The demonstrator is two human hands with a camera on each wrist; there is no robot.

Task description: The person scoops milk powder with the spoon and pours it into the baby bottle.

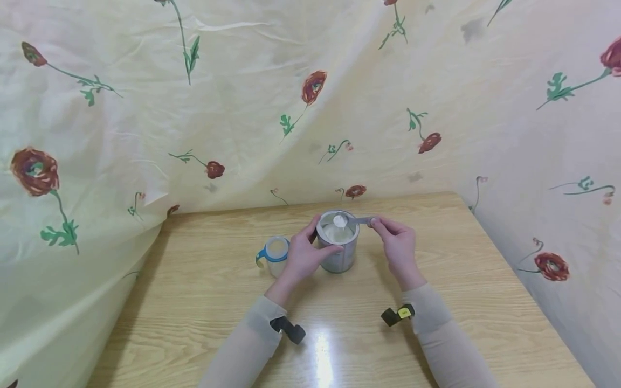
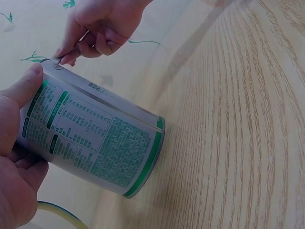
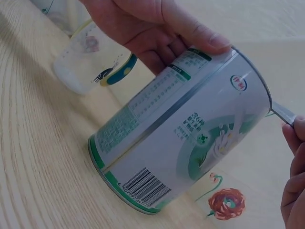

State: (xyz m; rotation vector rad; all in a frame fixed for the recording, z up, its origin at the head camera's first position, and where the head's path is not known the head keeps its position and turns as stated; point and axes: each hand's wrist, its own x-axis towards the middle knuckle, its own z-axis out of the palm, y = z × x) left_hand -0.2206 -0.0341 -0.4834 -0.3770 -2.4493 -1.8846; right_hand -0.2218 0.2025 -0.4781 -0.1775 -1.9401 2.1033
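Observation:
My left hand (image 1: 305,253) grips an open milk powder can (image 1: 338,261), its thumb across the near side close to the rim. Pale powder shows inside the can. Over the mouth, my right hand (image 1: 399,248) pinches the grey handle of a spoon (image 1: 361,220), whose bowl is heaped with white powder. From the left wrist view, the can (image 2: 95,129) bears green-and-white printed text, and the right hand's (image 2: 107,28) fingers are right at its rim. A barcode and a green picture mark the can (image 3: 190,129) in the right wrist view.
Left of the can stands a cup (image 1: 276,265) with a blue rim and a side handle, close beside my left hand. Wood-grain tabletop (image 1: 204,302) surrounds both. A flowered cloth (image 1: 252,108) hangs behind the table and along its sides.

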